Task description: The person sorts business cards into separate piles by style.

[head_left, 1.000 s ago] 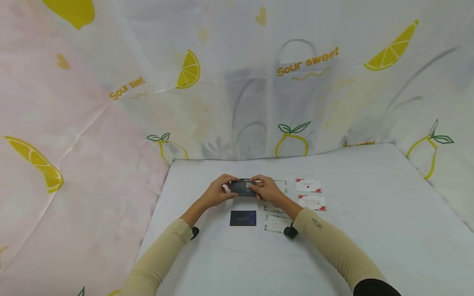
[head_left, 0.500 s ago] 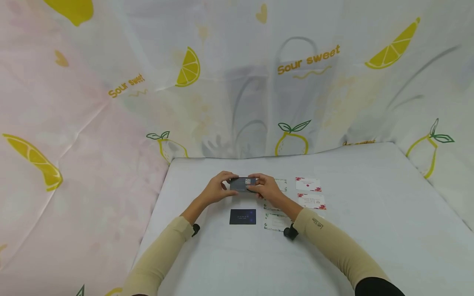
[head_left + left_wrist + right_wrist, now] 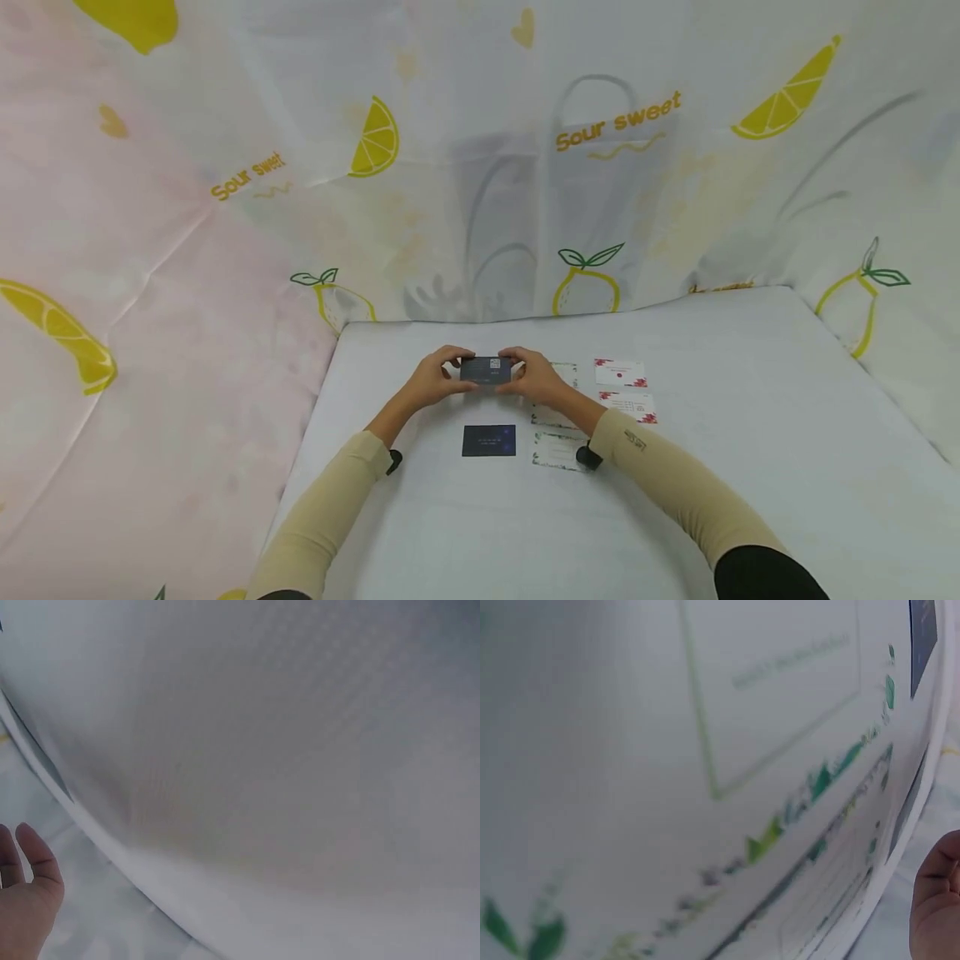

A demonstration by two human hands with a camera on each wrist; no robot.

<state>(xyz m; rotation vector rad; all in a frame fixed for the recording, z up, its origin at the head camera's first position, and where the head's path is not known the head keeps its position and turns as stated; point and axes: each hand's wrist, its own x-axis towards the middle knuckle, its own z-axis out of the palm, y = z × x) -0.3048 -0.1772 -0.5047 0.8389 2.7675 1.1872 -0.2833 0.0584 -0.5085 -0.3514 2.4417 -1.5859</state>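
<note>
A dark grey business card (image 3: 485,371) with a small white QR code is held between both hands over the far part of the table. My left hand (image 3: 433,382) pinches its left end, thumb below and fingers above. The right hand (image 3: 538,381) grips the opposite end in the same way. Nearer to me a dark blue business card (image 3: 489,441) lies flat. In the left wrist view the left hand (image 3: 30,896) shows only at the lower left corner. The right wrist view catches part of the right hand (image 3: 936,907) at its right edge.
White cards with green leaf borders (image 3: 557,451) lie in a column, partly under the right forearm. Right of them are two white cards with red flowers (image 3: 620,372). A white cloth covers the table (image 3: 450,533); a lemon-print curtain (image 3: 480,208) hangs behind it.
The right fingers have shifted from across the grey card's face to its right end, uncovering more of it. The card has risen slightly in the view. The cards on the table stay put.
</note>
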